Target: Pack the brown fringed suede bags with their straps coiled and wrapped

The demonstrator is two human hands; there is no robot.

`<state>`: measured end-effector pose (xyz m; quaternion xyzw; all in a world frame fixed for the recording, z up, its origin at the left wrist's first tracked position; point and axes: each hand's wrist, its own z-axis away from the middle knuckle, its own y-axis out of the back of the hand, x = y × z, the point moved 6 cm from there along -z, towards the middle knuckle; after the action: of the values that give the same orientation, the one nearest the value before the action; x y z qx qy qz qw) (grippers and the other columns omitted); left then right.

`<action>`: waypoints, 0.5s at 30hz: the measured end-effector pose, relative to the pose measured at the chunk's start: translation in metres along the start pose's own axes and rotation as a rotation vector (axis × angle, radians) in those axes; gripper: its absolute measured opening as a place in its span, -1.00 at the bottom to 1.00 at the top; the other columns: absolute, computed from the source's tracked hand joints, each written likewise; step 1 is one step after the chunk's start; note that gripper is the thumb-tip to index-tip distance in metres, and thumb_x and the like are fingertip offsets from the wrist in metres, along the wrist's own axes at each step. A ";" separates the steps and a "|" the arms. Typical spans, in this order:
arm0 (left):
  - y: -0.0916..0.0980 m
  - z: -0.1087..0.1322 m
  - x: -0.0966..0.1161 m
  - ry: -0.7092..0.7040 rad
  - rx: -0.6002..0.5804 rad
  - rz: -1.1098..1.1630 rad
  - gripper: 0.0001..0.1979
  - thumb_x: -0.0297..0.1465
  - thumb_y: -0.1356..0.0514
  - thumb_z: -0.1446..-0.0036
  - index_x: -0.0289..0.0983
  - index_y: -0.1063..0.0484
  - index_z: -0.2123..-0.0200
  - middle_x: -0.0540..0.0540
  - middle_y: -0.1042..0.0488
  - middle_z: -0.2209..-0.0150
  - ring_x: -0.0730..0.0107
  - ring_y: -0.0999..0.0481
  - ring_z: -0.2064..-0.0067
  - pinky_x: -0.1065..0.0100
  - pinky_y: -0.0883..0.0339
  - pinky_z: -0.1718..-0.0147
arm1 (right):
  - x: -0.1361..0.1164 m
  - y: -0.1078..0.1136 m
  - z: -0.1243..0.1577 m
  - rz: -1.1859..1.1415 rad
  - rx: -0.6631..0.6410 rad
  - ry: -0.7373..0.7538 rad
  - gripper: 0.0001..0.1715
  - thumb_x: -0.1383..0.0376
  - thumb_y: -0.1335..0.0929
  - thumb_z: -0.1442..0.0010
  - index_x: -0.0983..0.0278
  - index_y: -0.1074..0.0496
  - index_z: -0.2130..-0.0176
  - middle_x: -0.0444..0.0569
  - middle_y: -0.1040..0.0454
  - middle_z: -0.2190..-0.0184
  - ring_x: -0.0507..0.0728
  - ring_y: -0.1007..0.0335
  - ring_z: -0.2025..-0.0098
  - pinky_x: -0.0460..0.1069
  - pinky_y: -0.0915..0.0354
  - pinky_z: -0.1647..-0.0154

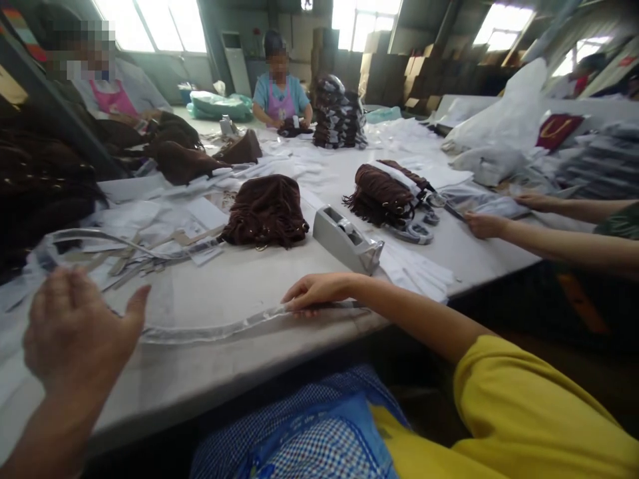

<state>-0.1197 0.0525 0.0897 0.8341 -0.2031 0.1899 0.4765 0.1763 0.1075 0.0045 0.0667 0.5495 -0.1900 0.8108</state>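
Observation:
A long strap in clear plastic wrapping (214,332) lies along the table's near edge and loops back at the far left. My right hand (317,293) has its fingers closed on the strap near one end. On the left, my left hand (82,326) is raised over the strap, fingers extended and thumb apart; it hides part of the strap, and I cannot tell whether the palm touches it. A brown fringed bag (272,209) rests beyond my hands. Just past my right hand stands a grey tape dispenser (344,239).
Another brown fringed bag (384,193) with a white band sits to the right, near a co-worker's hands (484,225). Paper scraps (190,219) litter the left side. Farther back are stacked wrapped bags (337,113) and a person in a pink apron (282,100).

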 end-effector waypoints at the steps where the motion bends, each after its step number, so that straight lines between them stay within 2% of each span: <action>1: -0.009 0.011 0.022 -0.055 0.097 -0.119 -0.31 -0.15 -0.09 -0.28 -0.16 0.09 -0.38 -0.07 -0.03 -0.41 -0.28 0.19 -0.39 -0.23 -0.04 -0.23 | -0.001 -0.001 -0.008 0.010 -0.013 -0.005 -0.56 0.01 -0.49 -0.05 0.35 -0.51 0.33 -0.17 -0.45 0.47 -0.08 -0.27 0.51 -0.15 -0.26 0.46; 2: -0.025 0.022 0.044 -0.151 0.102 -0.166 -0.30 -0.14 -0.10 -0.27 -0.21 0.04 -0.38 -0.14 0.00 -0.41 -0.27 0.01 -0.37 -0.19 -0.04 -0.27 | -0.002 -0.002 -0.014 0.015 -0.027 -0.007 -0.58 0.02 -0.49 -0.06 0.35 -0.52 0.33 -0.17 -0.45 0.47 -0.08 -0.28 0.51 -0.15 -0.26 0.45; 3: -0.048 0.033 0.063 -0.262 0.015 -0.145 -0.35 -0.14 -0.12 -0.27 -0.22 -0.08 -0.34 -0.18 -0.16 -0.35 -0.17 -0.21 -0.30 -0.12 -0.18 -0.24 | -0.004 -0.002 -0.018 0.020 -0.040 0.000 -0.59 0.03 -0.48 -0.07 0.34 -0.53 0.32 -0.16 -0.47 0.46 -0.07 -0.30 0.49 -0.15 -0.28 0.42; 4: -0.075 0.045 0.078 -0.389 -0.165 -0.101 -0.41 -0.17 -0.11 -0.28 -0.24 -0.17 -0.31 -0.21 -0.32 -0.26 -0.07 -0.36 -0.22 -0.04 -0.30 -0.18 | -0.007 -0.002 -0.020 0.034 -0.046 0.018 -0.61 0.04 -0.46 -0.11 0.34 -0.55 0.29 -0.15 -0.50 0.43 -0.06 -0.34 0.45 -0.14 -0.29 0.36; 5: -0.097 0.056 0.085 -0.459 -0.292 -0.084 -0.47 -0.21 -0.09 -0.29 -0.24 -0.23 -0.27 -0.21 -0.40 -0.20 0.00 -0.43 -0.17 0.01 -0.36 -0.15 | -0.010 0.000 -0.019 0.069 -0.031 0.045 -0.62 0.06 -0.44 -0.14 0.34 -0.56 0.25 -0.13 -0.53 0.38 -0.04 -0.38 0.39 -0.14 -0.31 0.29; 7: -0.122 0.070 0.083 -0.507 -0.393 -0.079 -0.58 -0.36 0.00 -0.32 -0.24 -0.34 -0.20 -0.20 -0.50 -0.11 0.11 -0.52 -0.08 0.11 -0.44 -0.06 | -0.015 0.009 -0.007 0.227 0.070 0.084 -0.65 0.12 -0.42 -0.19 0.31 -0.57 0.12 -0.09 -0.58 0.24 0.00 -0.44 0.24 -0.13 -0.31 0.16; 8: -0.127 0.072 0.076 -0.487 -0.396 -0.095 -0.58 -0.42 0.04 -0.31 -0.24 -0.37 -0.18 -0.19 -0.51 -0.09 0.14 -0.54 -0.06 0.14 -0.45 -0.03 | -0.016 0.014 0.004 0.334 0.142 0.082 -0.63 0.16 -0.42 -0.19 0.29 -0.55 0.05 -0.07 -0.59 0.18 0.02 -0.45 0.19 -0.12 -0.30 0.12; 10: -0.126 0.070 0.057 -0.407 -0.358 -0.139 -0.55 -0.50 0.06 -0.26 -0.24 -0.39 -0.15 -0.18 -0.53 -0.06 0.16 -0.57 -0.02 0.18 -0.48 0.02 | -0.014 0.022 0.032 0.514 0.268 0.049 -0.55 0.21 -0.43 -0.18 0.26 -0.50 -0.06 -0.02 -0.59 0.12 0.06 -0.48 0.15 -0.10 -0.31 0.11; 12: -0.116 0.066 0.040 -0.320 -0.320 -0.181 -0.53 -0.51 0.04 -0.23 -0.22 -0.39 -0.16 -0.16 -0.53 -0.07 0.14 -0.58 0.00 0.18 -0.50 0.06 | -0.007 0.022 0.063 0.581 0.346 0.030 -0.47 0.24 -0.43 -0.17 0.27 -0.44 -0.13 0.02 -0.59 0.10 0.09 -0.50 0.15 -0.08 -0.34 0.13; 15: -0.105 0.061 0.032 -0.266 -0.310 -0.215 -0.54 -0.50 0.02 -0.24 -0.20 -0.38 -0.16 -0.14 -0.53 -0.07 0.13 -0.58 0.00 0.18 -0.50 0.08 | 0.006 0.015 0.095 0.623 0.498 0.049 -0.38 0.27 -0.46 -0.14 0.26 -0.39 -0.18 0.04 -0.57 0.09 0.11 -0.51 0.14 -0.05 -0.37 0.11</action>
<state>-0.0303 0.0429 0.0022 0.7853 -0.2009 -0.0069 0.5855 0.2664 0.0899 0.0341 0.4294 0.4591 -0.0606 0.7754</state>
